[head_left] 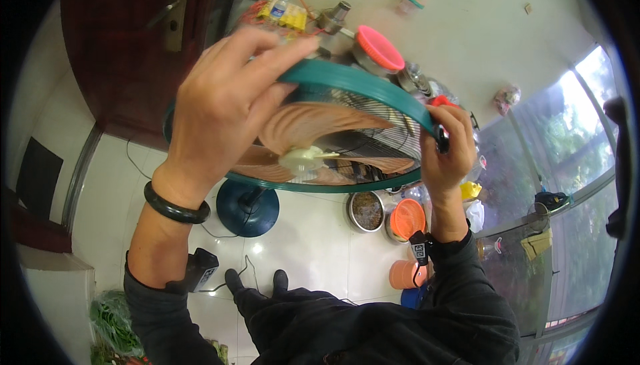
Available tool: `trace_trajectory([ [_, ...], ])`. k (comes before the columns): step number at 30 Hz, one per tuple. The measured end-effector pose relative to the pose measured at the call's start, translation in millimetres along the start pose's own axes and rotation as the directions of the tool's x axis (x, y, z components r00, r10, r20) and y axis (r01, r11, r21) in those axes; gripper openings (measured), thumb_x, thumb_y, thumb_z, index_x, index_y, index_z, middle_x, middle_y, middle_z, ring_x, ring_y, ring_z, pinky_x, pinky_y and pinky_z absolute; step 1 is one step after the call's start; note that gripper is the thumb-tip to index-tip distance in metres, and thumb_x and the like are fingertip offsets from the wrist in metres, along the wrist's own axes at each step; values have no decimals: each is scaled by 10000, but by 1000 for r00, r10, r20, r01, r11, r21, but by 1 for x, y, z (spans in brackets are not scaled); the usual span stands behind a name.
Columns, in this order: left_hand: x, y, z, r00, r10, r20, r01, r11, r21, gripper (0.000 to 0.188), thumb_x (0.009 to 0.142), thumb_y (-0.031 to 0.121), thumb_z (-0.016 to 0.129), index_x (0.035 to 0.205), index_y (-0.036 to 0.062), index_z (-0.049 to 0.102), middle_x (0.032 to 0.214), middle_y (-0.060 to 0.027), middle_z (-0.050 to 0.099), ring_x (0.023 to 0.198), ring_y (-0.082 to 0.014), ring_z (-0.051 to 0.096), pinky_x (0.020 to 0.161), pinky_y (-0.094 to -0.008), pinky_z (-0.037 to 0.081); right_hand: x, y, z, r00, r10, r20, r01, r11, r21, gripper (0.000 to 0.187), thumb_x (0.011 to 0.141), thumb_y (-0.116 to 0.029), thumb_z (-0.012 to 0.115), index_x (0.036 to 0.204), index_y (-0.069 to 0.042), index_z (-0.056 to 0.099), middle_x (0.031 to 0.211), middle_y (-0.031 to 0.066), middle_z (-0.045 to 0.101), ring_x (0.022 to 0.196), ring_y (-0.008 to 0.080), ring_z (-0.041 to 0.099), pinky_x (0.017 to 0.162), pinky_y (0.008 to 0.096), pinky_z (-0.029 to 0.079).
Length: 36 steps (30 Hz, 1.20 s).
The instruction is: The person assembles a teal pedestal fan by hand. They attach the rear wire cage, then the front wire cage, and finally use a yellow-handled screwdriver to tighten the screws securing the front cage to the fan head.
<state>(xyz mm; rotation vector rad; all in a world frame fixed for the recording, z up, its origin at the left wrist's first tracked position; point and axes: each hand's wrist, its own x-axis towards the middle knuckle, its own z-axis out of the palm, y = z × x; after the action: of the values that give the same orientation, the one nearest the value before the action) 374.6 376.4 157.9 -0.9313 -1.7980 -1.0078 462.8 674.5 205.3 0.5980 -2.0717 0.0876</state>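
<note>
A pedestal fan with a green rim stands in front of me, its head tilted. Brown blades and a pale hub cap show with no front grille over them; behind lies the dark wire of the rear grille. My left hand, slightly blurred, has its fingers bent over the upper left of the rim. At the rim's right end my right hand grips it, beside a small black clip. The round dark base rests on the tiled floor below.
Along the wall stand a pink basket, a water bottle and pots. A steel pot, an orange basket and an orange bucket sit on the floor at right. Bagged greens lie lower left; a cord crosses the tiles.
</note>
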Motion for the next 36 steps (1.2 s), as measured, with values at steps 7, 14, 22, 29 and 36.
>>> trace_trajectory([
  [7, -52, -33, -55, 916, -347, -202, 293, 922, -253, 328, 974, 96, 588, 1289, 3, 606, 1225, -115, 665, 1155, -177, 598, 1005, -308, 460, -14, 2, -7, 997, 79, 17, -79, 997, 16, 464, 746, 139, 626, 1195, 24, 629, 1174, 179, 650, 1092, 310, 632, 952, 377, 493],
  [14, -111, -46, -79, 704, -707, -71, 694, 706, -143, 294, 984, 104, 583, 1256, 3, 633, 1225, -96, 664, 1140, -172, 616, 996, -295, 464, -47, 13, -10, 982, 186, -11, -185, 979, 84, 430, 861, 54, 662, 1282, 38, 573, 1272, 196, 622, 1148, 301, 625, 965, 371, 500],
  [22, -122, -57, -67, 639, -739, 214, 752, 658, 28, 451, 918, 17, 604, 1361, -14, 526, 1329, -140, 593, 1205, -234, 588, 1029, -337, 459, -75, 27, -11, 976, 215, -25, -211, 970, 122, 442, 893, -25, 691, 1319, -18, 574, 1308, 179, 613, 1222, 305, 592, 1034, 400, 480],
  [29, -118, -76, -45, 583, -775, 244, 771, 622, 135, 451, 902, -23, 601, 1346, -38, 523, 1264, -139, 626, 1161, -215, 608, 1003, -320, 471, -90, 28, -16, 942, 337, 3, -332, 927, 173, 477, 916, 3, 656, 1371, -16, 516, 1331, 196, 576, 1227, 290, 590, 1013, 389, 503],
  [36, -117, -83, -36, 548, -816, 185, 766, 579, 279, 310, 929, 16, 624, 1230, -57, 606, 1147, -129, 684, 1074, -197, 645, 952, -302, 488, -100, 35, -17, 938, 342, 55, -346, 920, 186, 465, 926, -6, 647, 1371, -11, 509, 1313, 174, 600, 1111, 266, 665, 935, 348, 555],
])
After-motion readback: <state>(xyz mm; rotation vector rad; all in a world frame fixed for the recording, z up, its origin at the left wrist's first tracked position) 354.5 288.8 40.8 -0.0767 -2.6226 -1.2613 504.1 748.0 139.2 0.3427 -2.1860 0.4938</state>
